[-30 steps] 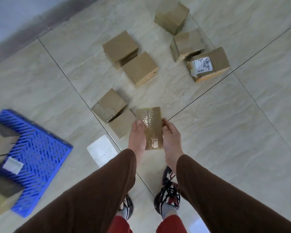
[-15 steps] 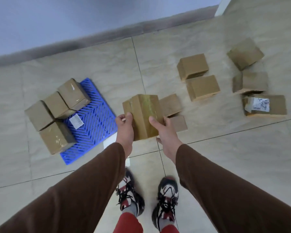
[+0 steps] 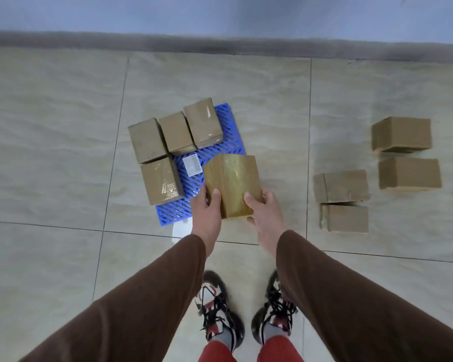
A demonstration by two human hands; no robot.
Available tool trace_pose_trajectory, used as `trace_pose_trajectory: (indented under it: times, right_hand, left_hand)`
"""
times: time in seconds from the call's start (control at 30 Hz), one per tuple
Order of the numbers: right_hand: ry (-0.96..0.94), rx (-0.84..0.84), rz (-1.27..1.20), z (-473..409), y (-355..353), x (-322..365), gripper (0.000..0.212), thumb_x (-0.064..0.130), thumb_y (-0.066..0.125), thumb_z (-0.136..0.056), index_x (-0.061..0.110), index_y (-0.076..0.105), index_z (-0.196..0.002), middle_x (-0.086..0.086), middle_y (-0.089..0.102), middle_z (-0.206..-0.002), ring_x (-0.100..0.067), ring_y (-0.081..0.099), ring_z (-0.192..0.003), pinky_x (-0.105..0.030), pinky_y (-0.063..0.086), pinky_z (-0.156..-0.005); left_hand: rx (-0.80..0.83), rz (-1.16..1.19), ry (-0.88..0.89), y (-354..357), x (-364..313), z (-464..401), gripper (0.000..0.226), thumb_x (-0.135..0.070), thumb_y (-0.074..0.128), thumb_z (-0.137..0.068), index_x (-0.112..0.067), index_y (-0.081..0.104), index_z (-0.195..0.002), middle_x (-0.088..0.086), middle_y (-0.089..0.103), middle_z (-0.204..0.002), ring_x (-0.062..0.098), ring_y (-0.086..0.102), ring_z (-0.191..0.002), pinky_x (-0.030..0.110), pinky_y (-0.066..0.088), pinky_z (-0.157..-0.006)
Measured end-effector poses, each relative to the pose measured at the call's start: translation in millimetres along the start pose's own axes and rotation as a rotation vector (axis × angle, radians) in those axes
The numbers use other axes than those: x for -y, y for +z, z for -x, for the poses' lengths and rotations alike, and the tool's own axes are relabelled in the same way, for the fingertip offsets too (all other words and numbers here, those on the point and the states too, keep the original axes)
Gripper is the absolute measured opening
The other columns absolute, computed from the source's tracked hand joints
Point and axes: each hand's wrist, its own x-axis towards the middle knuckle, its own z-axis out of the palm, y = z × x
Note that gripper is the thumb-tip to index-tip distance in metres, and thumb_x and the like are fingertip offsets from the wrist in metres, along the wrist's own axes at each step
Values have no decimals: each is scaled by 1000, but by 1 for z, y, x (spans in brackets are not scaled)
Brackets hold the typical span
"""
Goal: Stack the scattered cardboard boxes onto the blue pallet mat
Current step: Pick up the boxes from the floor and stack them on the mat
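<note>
So, closest to the camera are two brown sleeves and a pair of laced sneakers (image 3: pixel 220 309) on the tile floor (image 3: pixel 63 178); just past those, both hands are clamped on a taped cardboard box (image 3: pixel 233 185), held up off the floor; the left hand (image 3: pixel 207 214) has its thumb over the box's near-left edge, the right hand (image 3: pixel 267 218) has its thumb on the front face and fingers wrapped round the right side. Right behind and left of the held box sits the blue pallet mat (image 3: pixel 226 146), with a white barcode label (image 3: pixel 192 165) on it just left of the grip; four boxes are already on the mat, one (image 3: pixel 162 180) left of the grip and three in a row (image 3: pixel 177 131) beyond it. Off to the right of the grip, well apart, loose boxes (image 3: pixel 341 185) lie on the floor; farthest back is the grey baseboard (image 3: pixel 220 44).
</note>
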Motion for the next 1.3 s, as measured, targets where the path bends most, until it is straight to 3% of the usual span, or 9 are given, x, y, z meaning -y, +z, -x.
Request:
trace_pose_trajectory:
  times: [0.2, 0.43, 0.5, 0.63, 0.73, 0.9, 1.03, 1.23, 1.3]
  right_hand:
    - [-24, 29, 99, -37, 40, -20, 34, 14, 68, -96, 27, 54, -123, 6, 66, -113, -14, 66, -97, -38, 52, -94]
    - [-39, 97, 235, -96, 86, -24, 30, 10, 65, -96, 24, 55, -122, 0, 68, -114, -21, 68, -101, -44, 55, -94]
    - [-36, 87, 257, -113, 99, -29, 29, 8, 63, -97, 23, 55, -121, 2, 67, -110, -19, 68, -98, -44, 57, -93]
    - [-63, 59, 303, -147, 119, -41, 29, 7, 62, -98, 23, 57, -121, -3, 68, -116, -20, 69, -100, -40, 58, -92]
    - [-80, 45, 348, -165, 128, -50, 32, 8, 60, -99, 20, 57, -128, -1, 68, -120, -19, 68, -106, -37, 56, -94]
    - [-112, 35, 356, -178, 140, -66, 27, 9, 59, -100, 25, 56, -123, 2, 68, -120, -16, 67, -110, -33, 55, -97]
    - [-139, 27, 364, -180, 147, -77, 28, 8, 58, -101, 25, 58, -124, 4, 68, -121, -13, 65, -112, -25, 52, -93]
    - [-68, 79, 387, -179, 142, -77, 47, 3, 50, -104, 23, 52, -146, 12, 55, -133, -7, 53, -122, -6, 44, -80]
    - [-48, 72, 386, -171, 132, -74, 47, 5, 50, -104, 23, 51, -148, 9, 53, -141, -7, 49, -128, -15, 44, -96]
  left_hand:
    - [-75, 143, -121, -21, 24, -34, 28, -40, 43, -105, -26, 50, -128, 3, 60, -129, 16, 60, -107, 33, 48, -96]
    - [30, 363, -281, -25, 42, -92, 88, -83, 48, -72, -49, 31, -152, -19, 44, -150, 7, 44, -136, 39, 31, -118]
    - [5, 400, -329, -23, 53, -115, 104, -80, 59, -68, -43, 20, -158, -14, 39, -154, 10, 44, -136, 37, 31, -119]
    - [-8, 537, -387, -16, 83, -155, 131, -88, 72, -50, -21, 33, -156, -2, 48, -154, 12, 49, -138, 38, 32, -120]
    - [-39, 613, -417, -12, 95, -172, 123, -81, 74, -58, -13, 38, -153, 2, 55, -147, 12, 54, -132, 32, 39, -115]
    - [-109, 640, -438, -9, 112, -195, 76, -64, 68, -84, -7, 56, -133, 5, 66, -116, 12, 64, -104, 29, 50, -101]
    - [-132, 599, -469, -15, 117, -204, 76, -66, 62, -86, -4, 57, -129, 7, 63, -111, 14, 65, -104, 31, 51, -104]
    - [-163, 401, -500, -24, 108, -204, 67, -57, 52, -98, -1, 52, -135, 3, 58, -86, 11, 61, -78, 24, 51, -75]
    - [-131, 321, -499, -24, 108, -197, 62, -52, 49, -101, -3, 51, -138, 0, 51, -79, 11, 54, -70, 26, 49, -77]
